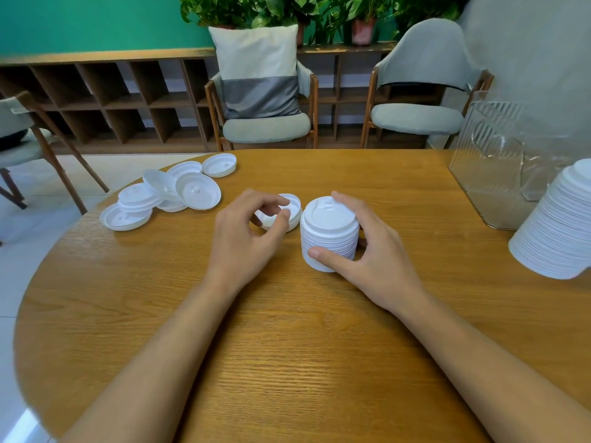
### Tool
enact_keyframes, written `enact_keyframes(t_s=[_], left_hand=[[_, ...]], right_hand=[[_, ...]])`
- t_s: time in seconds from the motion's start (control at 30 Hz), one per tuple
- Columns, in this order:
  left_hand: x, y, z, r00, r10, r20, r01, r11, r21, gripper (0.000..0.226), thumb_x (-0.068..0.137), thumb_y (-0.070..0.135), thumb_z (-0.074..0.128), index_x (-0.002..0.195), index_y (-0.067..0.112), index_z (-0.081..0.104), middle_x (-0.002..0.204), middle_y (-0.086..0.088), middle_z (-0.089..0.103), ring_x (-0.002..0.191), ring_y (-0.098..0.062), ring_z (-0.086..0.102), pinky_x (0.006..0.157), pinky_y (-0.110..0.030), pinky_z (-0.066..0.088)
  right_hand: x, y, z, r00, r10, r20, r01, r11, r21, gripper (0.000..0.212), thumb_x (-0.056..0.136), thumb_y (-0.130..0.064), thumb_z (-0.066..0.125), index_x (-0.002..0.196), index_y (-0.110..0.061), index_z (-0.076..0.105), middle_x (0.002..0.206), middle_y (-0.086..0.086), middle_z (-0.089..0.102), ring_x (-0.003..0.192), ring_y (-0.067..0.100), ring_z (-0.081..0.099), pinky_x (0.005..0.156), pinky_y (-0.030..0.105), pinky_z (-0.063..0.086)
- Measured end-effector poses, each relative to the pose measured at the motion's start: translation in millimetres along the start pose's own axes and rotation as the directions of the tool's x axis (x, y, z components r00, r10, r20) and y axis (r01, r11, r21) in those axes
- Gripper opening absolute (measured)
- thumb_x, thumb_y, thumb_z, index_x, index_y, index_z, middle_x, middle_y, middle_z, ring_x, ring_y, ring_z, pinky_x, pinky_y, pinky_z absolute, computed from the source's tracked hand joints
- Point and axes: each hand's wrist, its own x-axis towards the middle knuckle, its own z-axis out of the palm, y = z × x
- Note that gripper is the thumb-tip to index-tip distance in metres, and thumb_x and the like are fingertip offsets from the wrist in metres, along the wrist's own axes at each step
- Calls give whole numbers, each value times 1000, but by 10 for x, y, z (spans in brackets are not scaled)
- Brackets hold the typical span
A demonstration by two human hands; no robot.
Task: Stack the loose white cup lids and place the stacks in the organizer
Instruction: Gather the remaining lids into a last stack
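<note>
Hands mid-frame: left hand (246, 231) pinching a short lid pile (293, 204), right hand (367, 251) gripping the taller stack (329, 238). Stacking step in hand — next, probably setting short lid pile squarely on top.

teal wall (80, 20); low wooden cubby shelf (105, 100); two grey chairs (265, 126), one cushioned; potted plants (361, 14); pale tile floor (28, 238).

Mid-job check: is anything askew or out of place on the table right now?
Nothing looks spilled or damaged. The loose lids at far left lie jumbled, some propped tilted on others; the nearest lid sits close to the table edge. The stack in the right hand stands upright.
</note>
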Motion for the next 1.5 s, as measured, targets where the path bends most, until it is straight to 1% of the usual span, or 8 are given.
enact_keyframes(t_s=[0.2,0.5,0.8,0.97,1.1,1.23,1.4,1.5], left_hand=[[0,-255,60,967,-67,244,-8,955,295,29,88,28,82,115,19,76,113,7,69,108,-14,64,90,-33,50],[22,-212,38,974,-98,206,28,947,319,9,86,16,85,90,16,77,90,8,71,83,-13,67,76,-40,55],[31,-58,-16,964,-239,115,227,968,102,27,75,34,94,79,19,71,78,10,70,76,-8,63,69,-23,48],[70,51,-79,947,-309,89,315,947,-64,20,81,28,91,85,23,72,82,10,75,80,-9,69,73,-23,55],[60,51,-68,940,-323,107,329,943,-43,24,78,18,92,91,22,72,87,8,75,81,-9,67,75,-27,56],[83,67,-81,930,-355,99,368,912,-183,23,81,20,90,97,17,73,90,5,77,79,-4,67,73,-17,53],[112,136,-136,920,-393,12,376,872,-313,24,95,30,78,117,21,77,107,6,79,94,-17,76,91,-39,62],[112,187,-146,898,-440,25,413,821,-394,26,100,30,72,123,19,77,111,7,80,96,-13,77,94,-40,62]], right_hand=[[2,-4,-5,1000,4,-4,-4,1000,-4,84,77,-51,88,149,-42,46,143,-25,51,127,-17,43,110,33,47],[-8,-31,-28,1000,21,10,-21,1000,-4,84,77,-51,88,149,-43,46,141,-29,50,124,-22,41,109,28,45],[0,-41,-29,999,36,24,-36,999,-15,85,76,-56,86,149,-46,43,141,-29,48,125,-19,42,110,35,47],[4,-53,-9,999,41,-7,-40,999,29,77,80,-60,78,148,-42,47,138,-27,50,128,-11,46,107,36,50],[7,-47,-7,999,36,-12,-36,999,36,75,82,-55,80,148,-39,49,138,-28,50,127,-14,45,106,32,50],[0,-48,-4,999,32,-17,-31,998,47,74,82,-52,81,148,-37,50,138,-27,51,127,-13,46,106,32,50],[11,-41,-6,1000,27,-11,-26,999,35,77,83,-53,81,151,-42,46,137,-28,50,124,-19,43,101,18,45],[13,-44,-10,1000,21,-6,-21,1000,23,81,84,-54,80,155,-42,42,136,-29,48,123,-25,40,97,5,36]])
